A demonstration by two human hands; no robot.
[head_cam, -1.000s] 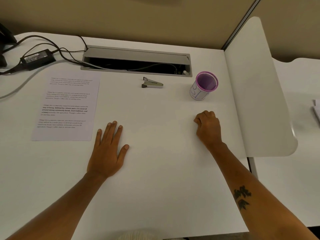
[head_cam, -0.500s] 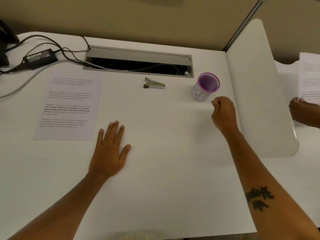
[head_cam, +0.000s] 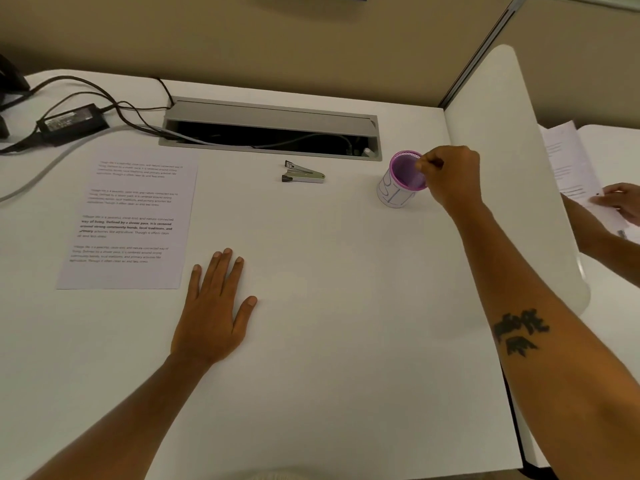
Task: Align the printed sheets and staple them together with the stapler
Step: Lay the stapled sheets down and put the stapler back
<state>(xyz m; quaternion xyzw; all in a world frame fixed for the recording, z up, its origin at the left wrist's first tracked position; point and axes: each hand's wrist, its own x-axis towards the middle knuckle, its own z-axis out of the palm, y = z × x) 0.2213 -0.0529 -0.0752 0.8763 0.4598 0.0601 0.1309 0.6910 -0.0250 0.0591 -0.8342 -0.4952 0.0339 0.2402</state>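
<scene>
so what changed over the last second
The right hand left the desk and reached forward to the purple cup's rim, fingers pinched there. A second person's hand with papers appeared at right. The left hand, printed sheet and stapler stayed put.

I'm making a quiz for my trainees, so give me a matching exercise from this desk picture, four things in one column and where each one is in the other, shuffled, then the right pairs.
Things:
1. stapler
2. printed sheet
3. left hand
4. right hand

Places:
A. flat on the desk, palm down, just right of the paper
B. at the rim of the purple cup, fingers pinched
C. lying flat on the left part of the desk
D. alone in front of the open cable tray, untouched

Pairs: 1-D, 2-C, 3-A, 4-B
</scene>
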